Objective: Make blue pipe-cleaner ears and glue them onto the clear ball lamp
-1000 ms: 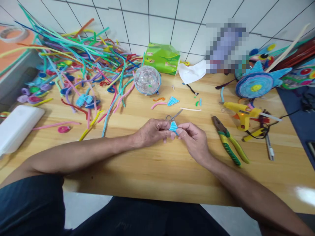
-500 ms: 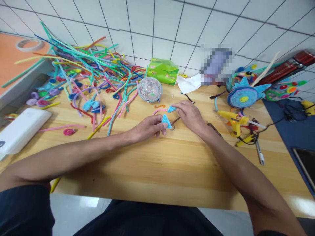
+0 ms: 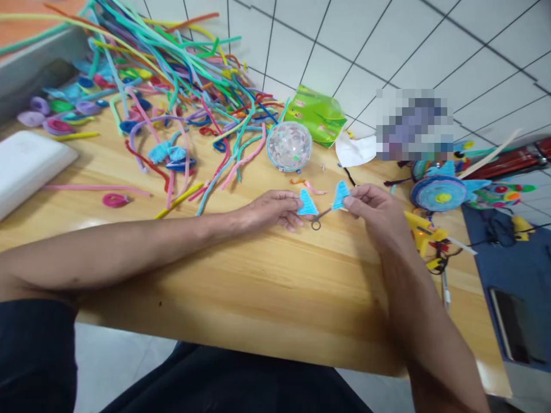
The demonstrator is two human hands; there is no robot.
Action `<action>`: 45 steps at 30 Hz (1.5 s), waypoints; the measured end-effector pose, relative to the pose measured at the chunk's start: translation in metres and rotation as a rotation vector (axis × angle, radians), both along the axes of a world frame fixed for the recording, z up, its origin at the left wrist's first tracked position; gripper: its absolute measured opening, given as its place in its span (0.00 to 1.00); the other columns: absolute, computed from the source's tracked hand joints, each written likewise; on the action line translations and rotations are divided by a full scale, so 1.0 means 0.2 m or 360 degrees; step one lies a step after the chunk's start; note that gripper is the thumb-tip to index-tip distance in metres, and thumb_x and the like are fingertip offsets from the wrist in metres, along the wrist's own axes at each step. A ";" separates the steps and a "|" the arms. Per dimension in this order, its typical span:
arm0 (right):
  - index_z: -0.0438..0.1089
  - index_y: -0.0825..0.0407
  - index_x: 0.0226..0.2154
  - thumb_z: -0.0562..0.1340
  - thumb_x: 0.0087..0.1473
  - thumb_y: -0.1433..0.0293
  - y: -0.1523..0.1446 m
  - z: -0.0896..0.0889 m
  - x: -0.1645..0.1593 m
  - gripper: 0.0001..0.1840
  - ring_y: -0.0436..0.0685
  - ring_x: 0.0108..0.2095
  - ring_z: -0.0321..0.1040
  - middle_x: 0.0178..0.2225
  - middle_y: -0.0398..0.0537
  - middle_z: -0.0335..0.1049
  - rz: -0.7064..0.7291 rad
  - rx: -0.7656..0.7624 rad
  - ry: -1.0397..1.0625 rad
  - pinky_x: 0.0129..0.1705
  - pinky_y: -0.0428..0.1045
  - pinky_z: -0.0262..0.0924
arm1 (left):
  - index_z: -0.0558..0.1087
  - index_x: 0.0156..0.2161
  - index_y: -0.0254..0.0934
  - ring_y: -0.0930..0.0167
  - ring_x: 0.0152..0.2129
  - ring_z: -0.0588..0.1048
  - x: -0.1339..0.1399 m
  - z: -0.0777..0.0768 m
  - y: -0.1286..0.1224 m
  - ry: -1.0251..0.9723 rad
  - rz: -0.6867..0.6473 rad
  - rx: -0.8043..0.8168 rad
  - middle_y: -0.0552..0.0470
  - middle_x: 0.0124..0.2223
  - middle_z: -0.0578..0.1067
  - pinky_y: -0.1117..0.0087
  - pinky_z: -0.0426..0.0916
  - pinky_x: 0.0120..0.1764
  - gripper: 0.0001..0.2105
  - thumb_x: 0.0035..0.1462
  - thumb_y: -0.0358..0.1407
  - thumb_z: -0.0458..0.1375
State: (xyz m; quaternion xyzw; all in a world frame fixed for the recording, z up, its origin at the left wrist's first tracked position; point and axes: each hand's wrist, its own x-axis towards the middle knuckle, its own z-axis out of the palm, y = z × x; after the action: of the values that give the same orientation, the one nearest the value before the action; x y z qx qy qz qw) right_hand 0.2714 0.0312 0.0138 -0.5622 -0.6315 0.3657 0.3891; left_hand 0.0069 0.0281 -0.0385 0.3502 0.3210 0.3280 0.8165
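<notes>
My left hand (image 3: 279, 209) pinches a light blue triangle of coiled pipe cleaner (image 3: 307, 203) between thumb and fingers. A second, similar blue triangle (image 3: 341, 195) is pinched in my right hand (image 3: 372, 206), a short gap to the right of the first. Both pieces are held up over the wooden table (image 3: 258, 287). Below them lies a thin tool with a ring handle (image 3: 316, 225), partly hidden, perhaps scissors. Just beyond my hands are short pink and orange pipe cleaner scraps (image 3: 315, 189) and a clear dome (image 3: 289, 147) with a blue rim.
Tangled pipe cleaners (image 3: 172, 69) cover the back left, near a white box-shaped device (image 3: 30, 166). A green packet (image 3: 317, 117) leans by the tiled wall. To the right are a yellow glue gun (image 3: 424, 229), a blue coiled disc (image 3: 439, 194), a red flask (image 3: 508, 160) and a phone (image 3: 510, 324).
My right hand has lifted the second triangle off the table and turned it upright beside the first. The head view has shifted, so things on the table appear moved.
</notes>
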 end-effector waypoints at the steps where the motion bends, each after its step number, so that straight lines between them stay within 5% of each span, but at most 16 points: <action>1: 0.77 0.48 0.30 0.78 0.48 0.58 -0.04 -0.01 -0.04 0.15 0.50 0.24 0.63 0.25 0.40 0.72 -0.0006 -0.0065 0.0095 0.27 0.47 0.58 | 0.79 0.42 0.30 0.72 0.29 0.83 0.00 0.00 0.00 0.0004 -0.0001 0.0019 0.39 0.45 0.87 0.72 0.78 0.34 0.05 0.68 0.31 0.64; 6: 0.78 0.49 0.31 0.81 0.43 0.54 -0.11 -0.09 -0.17 0.21 0.49 0.22 0.64 0.22 0.41 0.74 -0.0001 -0.0240 0.0280 0.24 0.45 0.56 | 0.79 0.44 0.30 0.71 0.31 0.84 0.00 -0.02 -0.01 0.0041 -0.0021 0.0073 0.39 0.45 0.87 0.69 0.80 0.37 0.05 0.68 0.32 0.65; 12: 0.75 0.49 0.30 0.78 0.46 0.56 -0.11 -0.13 -0.20 0.18 0.48 0.21 0.62 0.21 0.38 0.71 -0.0038 -0.0152 0.0264 0.24 0.45 0.57 | 0.78 0.44 0.31 0.71 0.33 0.85 0.00 -0.04 0.00 0.0015 -0.0078 0.0144 0.40 0.46 0.87 0.70 0.80 0.39 0.12 0.65 0.39 0.70; 15: 0.73 0.48 0.32 0.74 0.54 0.59 -0.14 -0.13 -0.22 0.14 0.49 0.22 0.64 0.23 0.38 0.71 -0.0136 0.0152 0.0158 0.26 0.47 0.61 | 0.78 0.44 0.31 0.71 0.35 0.85 -0.01 -0.05 0.00 0.0024 -0.0087 0.0211 0.40 0.48 0.87 0.70 0.81 0.40 0.13 0.64 0.40 0.71; 18: 0.72 0.47 0.35 0.70 0.61 0.66 -0.19 -0.14 -0.24 0.07 0.51 0.26 0.67 0.27 0.39 0.72 -0.0290 0.0725 -0.0287 0.31 0.49 0.65 | 0.78 0.45 0.31 0.72 0.35 0.84 -0.01 -0.05 -0.02 0.0060 -0.0070 0.0299 0.42 0.47 0.86 0.70 0.81 0.40 0.13 0.64 0.40 0.71; 23: 0.74 0.46 0.40 0.69 0.65 0.72 -0.23 -0.18 -0.29 0.04 0.57 0.36 0.77 0.35 0.47 0.79 0.0042 0.1306 -0.0907 0.39 0.53 0.72 | 0.76 0.41 0.32 0.73 0.33 0.83 -0.01 -0.04 -0.05 0.0051 -0.0015 0.0354 0.50 0.37 0.83 0.72 0.80 0.39 0.13 0.63 0.41 0.72; 28: 0.74 0.47 0.50 0.69 0.63 0.73 -0.22 -0.16 -0.27 0.13 0.68 0.57 0.78 0.58 0.60 0.79 0.0307 0.1259 -0.0867 0.56 0.65 0.75 | 0.75 0.41 0.33 0.72 0.34 0.84 -0.02 -0.06 -0.04 -0.0007 0.0005 0.0324 0.49 0.38 0.84 0.69 0.80 0.40 0.16 0.61 0.43 0.73; 31: 0.75 0.46 0.52 0.65 0.65 0.75 -0.21 -0.15 -0.23 0.15 0.65 0.55 0.81 0.54 0.56 0.82 0.0399 0.1159 -0.0806 0.57 0.63 0.76 | 0.75 0.42 0.33 0.70 0.35 0.84 -0.02 -0.07 -0.02 -0.0034 -0.0011 0.0303 0.47 0.40 0.85 0.69 0.80 0.40 0.19 0.60 0.45 0.74; 39: 0.78 0.46 0.52 0.68 0.66 0.75 -0.23 -0.17 -0.25 0.14 0.61 0.46 0.85 0.46 0.49 0.87 0.0207 0.1258 -0.0785 0.50 0.56 0.79 | 0.77 0.44 0.34 0.68 0.40 0.85 -0.02 -0.08 -0.02 -0.0079 -0.0072 0.0354 0.42 0.49 0.86 0.69 0.79 0.41 0.23 0.58 0.51 0.74; 45: 0.79 0.45 0.50 0.69 0.66 0.71 -0.24 -0.17 -0.25 0.11 0.62 0.46 0.85 0.46 0.50 0.87 0.0208 0.1164 -0.0836 0.51 0.59 0.80 | 0.76 0.42 0.34 0.67 0.40 0.85 -0.02 -0.06 -0.02 -0.0066 -0.0078 0.0315 0.45 0.45 0.85 0.67 0.79 0.43 0.20 0.58 0.47 0.75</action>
State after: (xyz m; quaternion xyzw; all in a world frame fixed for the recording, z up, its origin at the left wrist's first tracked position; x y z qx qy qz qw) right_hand 0.2218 -0.0160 -0.0199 -0.4205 -0.8307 -0.0125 0.3647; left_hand 0.0026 0.0232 -0.0513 0.4301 0.2615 0.3452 0.7921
